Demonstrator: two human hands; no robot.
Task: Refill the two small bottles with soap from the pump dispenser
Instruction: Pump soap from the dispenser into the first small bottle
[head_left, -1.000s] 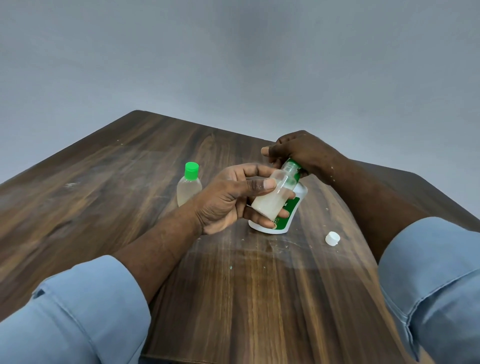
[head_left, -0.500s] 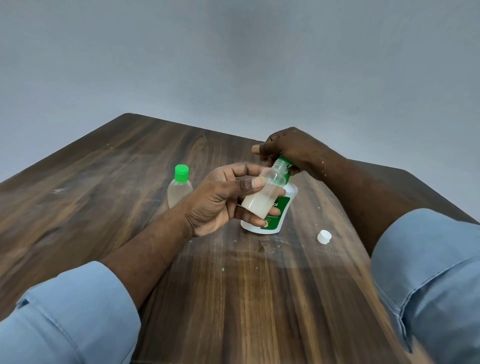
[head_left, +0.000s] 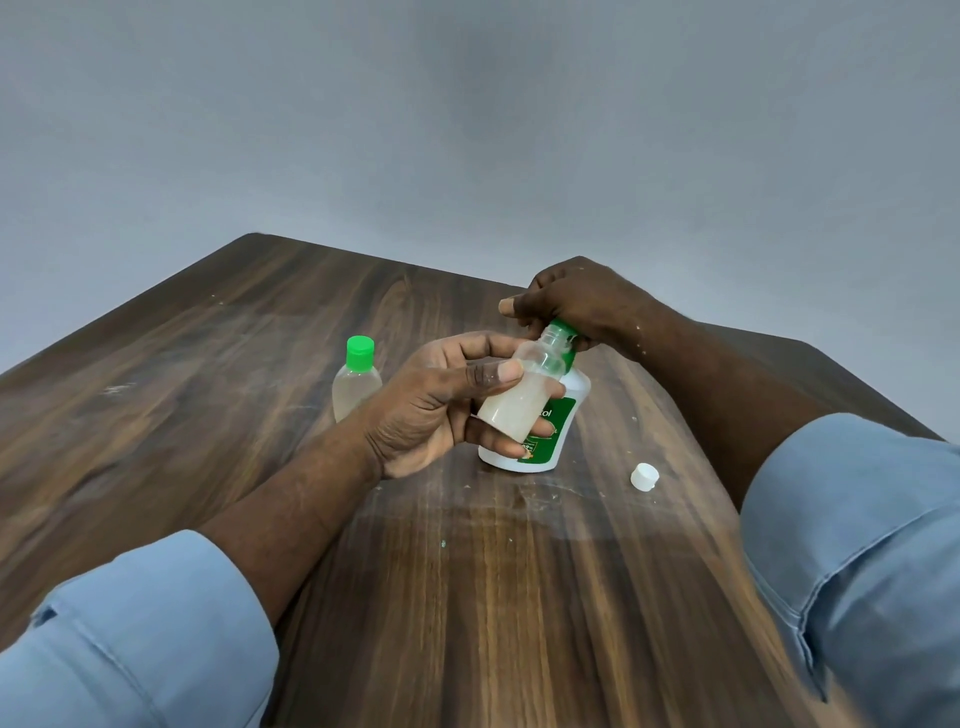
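Grey wall behind, your wooden counter (head_left: 467, 597) carries the white pump dispenser (head_left: 574, 392). Your right grip (head_left: 582, 301) curls over its green top. Your left grip (head_left: 431, 410) holds the uncapped small bottle (head_left: 511, 410) tilted, mouth against the pump. A green-capped bottle (head_left: 357, 379) stands left, a white cap (head_left: 644, 476) lies right.

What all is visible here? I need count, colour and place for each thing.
table: one, brown wood, below everything
wall: one, grey, behind
dispenser: one, white and green, upright mid-table
open bottle: one, clear, whitish soap inside, held tilted before dispenser
capped bottle: one, clear, green cap, left of dispenser
cap: one, white, right of dispenser
sleeves: two, blue, bottom corners
left hand: one, grips open bottle
right hand: one, grips dispenser's top
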